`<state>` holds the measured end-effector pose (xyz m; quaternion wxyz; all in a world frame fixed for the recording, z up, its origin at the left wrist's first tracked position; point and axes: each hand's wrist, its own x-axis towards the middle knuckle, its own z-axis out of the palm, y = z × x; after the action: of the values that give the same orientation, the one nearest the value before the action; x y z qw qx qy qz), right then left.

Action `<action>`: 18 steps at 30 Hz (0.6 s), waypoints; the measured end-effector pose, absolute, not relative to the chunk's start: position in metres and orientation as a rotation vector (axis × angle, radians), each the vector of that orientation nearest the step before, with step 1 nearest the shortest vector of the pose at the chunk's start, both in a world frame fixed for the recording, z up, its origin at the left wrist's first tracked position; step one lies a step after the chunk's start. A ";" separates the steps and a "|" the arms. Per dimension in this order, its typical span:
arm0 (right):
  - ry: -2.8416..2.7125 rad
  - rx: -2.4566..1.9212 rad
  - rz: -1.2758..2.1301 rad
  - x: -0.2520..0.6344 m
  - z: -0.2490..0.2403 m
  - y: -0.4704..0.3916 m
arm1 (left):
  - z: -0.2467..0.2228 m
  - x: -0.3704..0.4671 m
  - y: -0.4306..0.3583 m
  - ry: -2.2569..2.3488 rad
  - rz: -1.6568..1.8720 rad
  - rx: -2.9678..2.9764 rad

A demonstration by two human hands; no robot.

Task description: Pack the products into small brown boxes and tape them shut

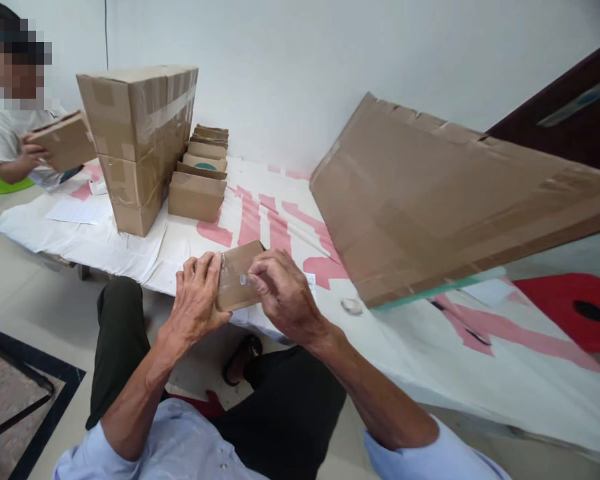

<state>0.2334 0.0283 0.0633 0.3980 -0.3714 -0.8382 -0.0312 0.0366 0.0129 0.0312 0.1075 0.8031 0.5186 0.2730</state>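
Note:
A small brown cardboard box (234,290) is held at the table's front edge, above my knees. My left hand (196,293) grips its left side, thumb along the near edge and fingers over the top. Over the right part of the box, my right hand (283,287) has its thumb and fingertips pinched together; what is between them, if anything, is too small to make out. Just left of those fingertips, a small pale sticker (243,280) shows on the box face. Clear shiny tape seems to run along the box's left end.
Taped cartons (147,133) are stacked at the back left, beside a row of open small boxes (197,197). A large cardboard sheet (445,207) leans at the right. A tape-like roll (351,307) lies nearby. At far left a co-worker's hand (33,153) holds a cardboard box.

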 end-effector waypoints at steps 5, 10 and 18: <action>-1.882 -1.042 0.199 0.256 0.081 0.026 | 0.024 0.026 0.021 1.495 0.895 2.371; -1.624 -1.242 0.279 0.325 0.074 0.046 | 0.009 -0.014 0.040 1.434 1.005 2.350; -1.346 -1.738 0.371 0.437 -0.013 0.061 | -0.022 -0.081 0.080 1.547 0.940 2.159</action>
<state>0.4367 0.0614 -0.0126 0.4404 -0.6999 -0.5421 0.1494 -0.0807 0.0804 -0.0219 0.1614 0.7562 0.5420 0.3292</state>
